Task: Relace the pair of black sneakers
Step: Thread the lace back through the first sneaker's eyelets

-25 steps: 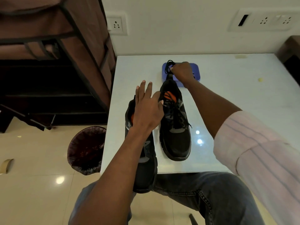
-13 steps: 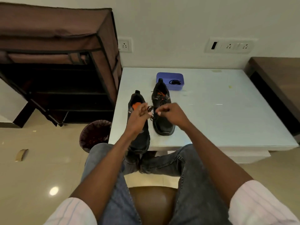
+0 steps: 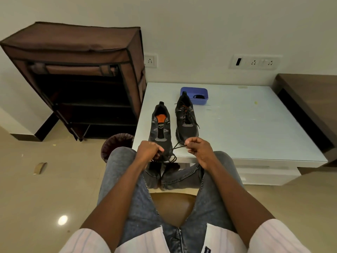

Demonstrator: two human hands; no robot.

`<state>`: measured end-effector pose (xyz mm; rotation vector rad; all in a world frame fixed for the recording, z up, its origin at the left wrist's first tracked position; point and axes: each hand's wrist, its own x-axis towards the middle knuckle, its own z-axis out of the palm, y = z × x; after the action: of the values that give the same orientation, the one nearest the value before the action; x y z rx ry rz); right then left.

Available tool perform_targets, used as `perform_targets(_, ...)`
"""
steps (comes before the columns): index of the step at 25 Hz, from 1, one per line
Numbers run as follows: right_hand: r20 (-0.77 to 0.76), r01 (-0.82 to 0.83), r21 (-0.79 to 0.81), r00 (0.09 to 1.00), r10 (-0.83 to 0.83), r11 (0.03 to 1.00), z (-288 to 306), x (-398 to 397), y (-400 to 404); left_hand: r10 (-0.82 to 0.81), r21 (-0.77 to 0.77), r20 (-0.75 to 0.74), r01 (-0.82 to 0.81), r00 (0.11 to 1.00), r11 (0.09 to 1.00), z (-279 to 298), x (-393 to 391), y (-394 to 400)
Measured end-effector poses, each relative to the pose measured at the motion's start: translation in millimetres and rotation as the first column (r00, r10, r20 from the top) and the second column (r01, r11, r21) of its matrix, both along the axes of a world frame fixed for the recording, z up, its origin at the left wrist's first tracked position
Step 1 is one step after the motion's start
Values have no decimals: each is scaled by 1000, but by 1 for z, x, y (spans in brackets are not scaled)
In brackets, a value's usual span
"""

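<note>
The left hand (image 3: 148, 150) covers the toe of the unlaced sneaker (image 3: 160, 128), and its fingers curl out of sight. The dark item in the blue tray (image 3: 198, 92) is too small to identify. The side cabinet (image 3: 310, 99) is cut off by the right edge.

Single head-worn wide-angle view, looking forward and steeply down from a seated person. The lap and forearms are filling 6 o'clock at close range; the tabletop (image 3: 246, 125) is lying toward 12 o'clock at middle distance, the wall closing the far field. Edges are bowing with lens distortion.
</note>
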<state>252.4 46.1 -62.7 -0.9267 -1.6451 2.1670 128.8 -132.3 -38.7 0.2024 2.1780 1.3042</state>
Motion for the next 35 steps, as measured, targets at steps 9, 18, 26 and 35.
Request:
perform_targets(9, 45, -269, 105, 963, 266, 957, 2, -7, -8, -327, 205, -117, 345, 938, 916, -4, -2, 12)
perform_targets(18, 45, -223, 57, 974, 221, 973, 1, -7, -1, 153, 420, 99, -180, 983, 890, 1, -8, 5)
perform_targets(26, 181, 37, 373, 977, -112, 927, -9, -9, 9, 65, 36, 94, -69, 993, 997, -1, -12, -3)
perform_targets(35, 138, -338, 317, 941, 309, 886, 2, -12, -24, -260, 130, 91, 247, 961, 960, -3, -2, 1)
